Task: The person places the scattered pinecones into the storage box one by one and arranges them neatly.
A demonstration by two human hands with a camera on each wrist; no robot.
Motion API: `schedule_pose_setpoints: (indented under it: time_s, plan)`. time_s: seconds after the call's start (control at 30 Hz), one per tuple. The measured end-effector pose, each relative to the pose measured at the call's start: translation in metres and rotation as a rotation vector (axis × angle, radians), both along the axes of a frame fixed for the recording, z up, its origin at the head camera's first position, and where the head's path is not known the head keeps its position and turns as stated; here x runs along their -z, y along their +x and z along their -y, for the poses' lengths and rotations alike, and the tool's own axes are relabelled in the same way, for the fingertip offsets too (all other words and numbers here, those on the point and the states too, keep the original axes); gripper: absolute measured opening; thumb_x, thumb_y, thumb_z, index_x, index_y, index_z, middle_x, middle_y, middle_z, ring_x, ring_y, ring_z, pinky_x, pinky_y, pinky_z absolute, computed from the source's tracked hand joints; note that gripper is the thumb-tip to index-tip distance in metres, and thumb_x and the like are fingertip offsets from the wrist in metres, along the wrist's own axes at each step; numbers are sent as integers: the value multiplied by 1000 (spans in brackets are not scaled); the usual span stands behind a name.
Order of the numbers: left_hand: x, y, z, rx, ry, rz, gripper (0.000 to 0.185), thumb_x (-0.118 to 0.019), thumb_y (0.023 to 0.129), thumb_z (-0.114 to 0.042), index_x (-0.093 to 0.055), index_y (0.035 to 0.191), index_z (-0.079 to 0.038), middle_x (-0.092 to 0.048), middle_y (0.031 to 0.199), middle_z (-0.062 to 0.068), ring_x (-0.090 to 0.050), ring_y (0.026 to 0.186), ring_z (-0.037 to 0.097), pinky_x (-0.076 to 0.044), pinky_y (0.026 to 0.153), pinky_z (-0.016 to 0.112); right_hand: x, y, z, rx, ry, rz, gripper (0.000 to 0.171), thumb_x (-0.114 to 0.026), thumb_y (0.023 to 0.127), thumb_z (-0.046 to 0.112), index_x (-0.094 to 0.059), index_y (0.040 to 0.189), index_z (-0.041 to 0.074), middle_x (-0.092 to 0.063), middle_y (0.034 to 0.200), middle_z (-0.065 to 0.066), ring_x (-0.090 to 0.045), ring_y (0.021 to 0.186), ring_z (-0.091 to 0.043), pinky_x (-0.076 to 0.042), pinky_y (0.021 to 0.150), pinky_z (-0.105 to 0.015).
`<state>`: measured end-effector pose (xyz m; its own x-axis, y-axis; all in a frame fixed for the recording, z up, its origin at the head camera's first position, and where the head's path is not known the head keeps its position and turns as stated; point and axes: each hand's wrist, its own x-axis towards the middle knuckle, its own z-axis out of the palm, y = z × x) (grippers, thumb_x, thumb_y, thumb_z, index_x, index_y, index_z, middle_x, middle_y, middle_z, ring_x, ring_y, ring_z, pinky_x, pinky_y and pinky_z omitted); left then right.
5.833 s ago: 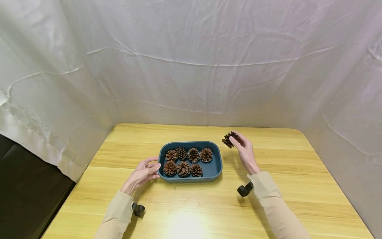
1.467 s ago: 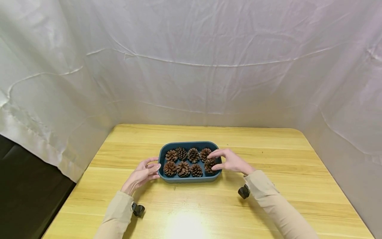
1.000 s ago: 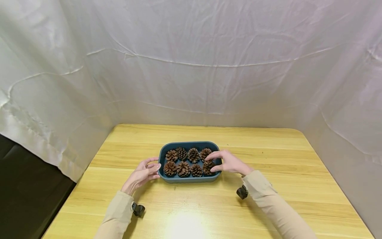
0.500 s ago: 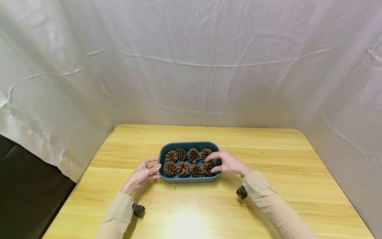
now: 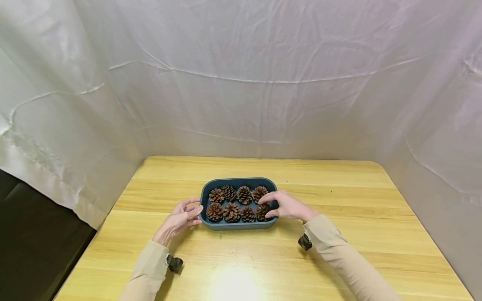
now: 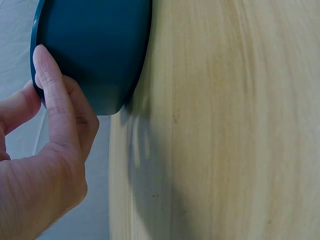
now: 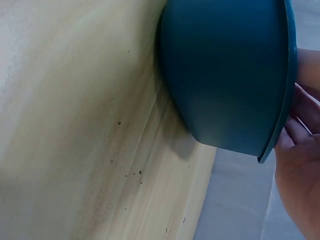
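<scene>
A dark blue rectangular tray (image 5: pixel 239 226) with rounded corners stands on the table, holding two rows of brown pinecones (image 5: pixel 231 212). My left hand (image 5: pixel 182 218) holds the tray's left end, thumb at the rim; the left wrist view shows the fingers (image 6: pixel 57 107) against its wall. Over the right end reaches my right hand (image 5: pixel 288 205), thumb and fingers around a pinecone (image 5: pixel 262 212) in the near right corner. That pinecone is partly covered by the hand. From the right wrist, the tray's outer wall (image 7: pixel 225 75) hides the fingertips and the pinecone.
The wooden table (image 5: pixel 339 251) extends around the tray, with small dark crumbs (image 7: pixel 140 172) on its surface. Pale fabric (image 5: pixel 263 83) hangs behind and at both sides. A dark surface (image 5: pixel 34 238) shows at lower left.
My right hand has brought a pinecone from the air right of the tray down into its near right corner, then shifted it slightly left. My left hand has stayed at the tray's left end.
</scene>
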<state>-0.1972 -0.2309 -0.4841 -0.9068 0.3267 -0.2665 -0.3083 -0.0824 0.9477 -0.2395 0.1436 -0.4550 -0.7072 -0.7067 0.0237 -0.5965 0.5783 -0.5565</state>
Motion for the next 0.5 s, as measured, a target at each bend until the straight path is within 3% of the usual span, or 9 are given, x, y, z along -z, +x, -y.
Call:
schedule_pose_setpoints:
  time_s: [0.5]
  plan:
    - [0,-1,-1,-1,-14,4,60,-53,103,-6,-19,150,10,-60,96,-3,-62,74,7,-60,71,19,-1,2,0,-3,-31,31,45,-79,87,18,-67,128,2,-65,134,-16,-56,130,-39,-45,111,-59]
